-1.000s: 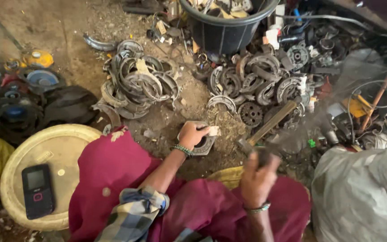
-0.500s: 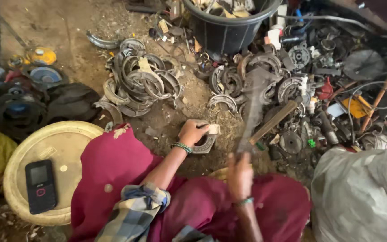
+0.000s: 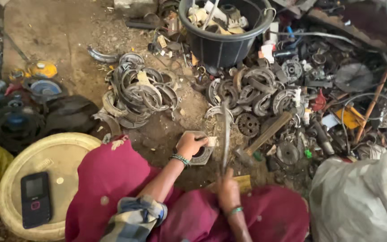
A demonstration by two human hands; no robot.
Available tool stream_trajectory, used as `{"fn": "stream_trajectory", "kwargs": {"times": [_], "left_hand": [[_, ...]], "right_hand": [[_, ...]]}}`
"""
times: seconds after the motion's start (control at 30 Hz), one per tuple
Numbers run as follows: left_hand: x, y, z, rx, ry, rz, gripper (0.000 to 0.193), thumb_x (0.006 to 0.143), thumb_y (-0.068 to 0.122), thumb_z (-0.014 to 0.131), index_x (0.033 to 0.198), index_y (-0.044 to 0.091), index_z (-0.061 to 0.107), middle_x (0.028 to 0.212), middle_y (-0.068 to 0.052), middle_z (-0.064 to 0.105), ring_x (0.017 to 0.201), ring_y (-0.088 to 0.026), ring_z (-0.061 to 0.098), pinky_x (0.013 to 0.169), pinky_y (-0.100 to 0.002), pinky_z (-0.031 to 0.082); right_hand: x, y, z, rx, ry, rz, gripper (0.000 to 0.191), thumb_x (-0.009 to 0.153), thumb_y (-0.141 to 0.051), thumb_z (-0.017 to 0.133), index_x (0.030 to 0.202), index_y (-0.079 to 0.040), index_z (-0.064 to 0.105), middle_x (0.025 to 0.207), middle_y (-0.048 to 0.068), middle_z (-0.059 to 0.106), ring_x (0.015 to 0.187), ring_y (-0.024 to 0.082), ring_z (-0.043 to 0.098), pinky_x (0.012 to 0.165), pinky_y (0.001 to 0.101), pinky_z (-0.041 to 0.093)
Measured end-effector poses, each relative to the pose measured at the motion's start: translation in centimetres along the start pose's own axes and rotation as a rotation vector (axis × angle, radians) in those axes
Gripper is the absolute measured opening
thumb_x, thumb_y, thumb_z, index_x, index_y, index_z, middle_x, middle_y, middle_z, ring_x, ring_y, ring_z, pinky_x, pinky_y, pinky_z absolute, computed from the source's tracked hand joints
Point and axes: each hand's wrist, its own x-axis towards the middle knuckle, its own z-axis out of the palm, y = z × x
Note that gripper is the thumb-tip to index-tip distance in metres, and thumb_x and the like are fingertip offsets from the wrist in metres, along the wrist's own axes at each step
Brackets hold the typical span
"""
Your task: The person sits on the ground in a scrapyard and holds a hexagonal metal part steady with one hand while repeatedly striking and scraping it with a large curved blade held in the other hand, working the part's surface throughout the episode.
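Two hands are working low in the frame: the left hand (image 3: 189,144) is pinning a metal part (image 3: 201,152) to the dirt ground (image 3: 59,36), the right hand (image 3: 227,192) is gripping a blurred rod (image 3: 225,134) upright amid scrap.

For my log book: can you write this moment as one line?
left hand: pressing metal part on ground | right hand: gripping thin tool, blurred | nearby: hammer

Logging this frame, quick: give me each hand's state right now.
Left hand: closed on a small metal part lying on the ground.
Right hand: closed around a thin rod-like tool, blurred, raised upright.
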Motion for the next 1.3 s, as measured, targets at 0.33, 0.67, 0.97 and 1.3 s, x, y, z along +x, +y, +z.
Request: {"fn": "stream_trajectory", "kwargs": {"times": [0.33,0.67,0.97,1.3], "left_hand": [[-0.9,-0.3,0.5,-0.082,-0.159,-0.203,0.027,0.082,0.040,0.077,0.091,0.015,0.081,0.083,-0.011,0.077,0.072,-0.028,0.074,0.063,-0.041,0.052],[-0.4,-0.5,0.3,-0.134,-0.113,-0.152,0.036,0.079,0.040,0.081,0.105,0.015,0.081,0.096,-0.014,0.077,0.085,-0.029,0.075,0.072,-0.040,0.056],[-1.0,0.9,-0.5,-0.074,-0.158,-0.181,0.029,0.084,0.038,0.077,0.099,0.014,0.081,0.092,-0.013,0.078,0.082,-0.030,0.075,0.070,-0.040,0.055],[-0.3,0.8,-0.8,-0.144,-0.142,-0.157,0.031,0.085,0.037,0.077,0.103,0.013,0.080,0.093,-0.013,0.078,0.083,-0.028,0.076,0.072,-0.039,0.056]], "right_hand": [[-1.2,-1.7,-7.0,0.682,0.594,-0.172,0.022,0.103,-0.020,0.059,0.117,-0.005,0.053,0.081,0.015,0.064,0.063,0.019,0.062,0.052,0.0397,0.050],[-0.3,-0.4,-3.5,-0.087,-0.070,0.072,0.059,0.093,-0.030,0.066,0.138,0.001,0.044,0.081,0.028,0.071,0.068,0.040,0.070,0.059,0.0473,0.054],[-1.2,-0.2,-5.1,0.475,0.526,-0.219,0.018,0.101,-0.019,0.060,0.107,-0.005,0.050,0.075,0.008,0.059,0.056,0.024,0.057,0.047,0.0372,0.047],[-0.9,-0.6,-5.0,0.191,0.192,-0.163,0.023,0.105,-0.019,0.057,0.116,0.000,0.053,0.088,0.012,0.067,0.068,0.024,0.065,0.055,0.0355,0.054]]}}
